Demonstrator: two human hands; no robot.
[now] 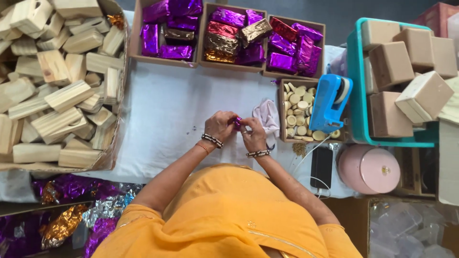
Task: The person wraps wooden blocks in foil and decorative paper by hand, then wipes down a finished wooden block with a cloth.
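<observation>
Your left hand (219, 125) and right hand (254, 135) meet over the white cloth (167, 110), and both are closed on a small purple-foil piece (237, 122) pinched between your fingertips. That piece sits above the cloth's middle, just beside a crumpled white rag (267, 116) that lies on the cloth toward its right edge. You wear beaded bangles on both wrists and an orange garment.

The cloth covers the table as your working surface. Off the cloth's left edge stands a big carton (114, 143) heaped with pale wooden blocks (57, 81). Along the cloth's far edge run three open boxes (201, 33) packed with foil-wrapped parcels, mostly purple with some gold and red. At the cloth's right edge, a small box of round cream discs (297, 117) sits with a blue tape dispenser (330, 102) resting on its rim. Beyond that, further from the cloth, a teal tray (356, 95) holds plain brown cubes (392, 62). Near the cloth's near right corner lie a dark phone (321, 167) with a white cable, and a pink round tin (369, 169) just beside it.

Below the cloth's near left corner, loose sheets of purple, gold and silver foil (71, 210) are piled up. The floor beyond the far boxes looks dark grey.
</observation>
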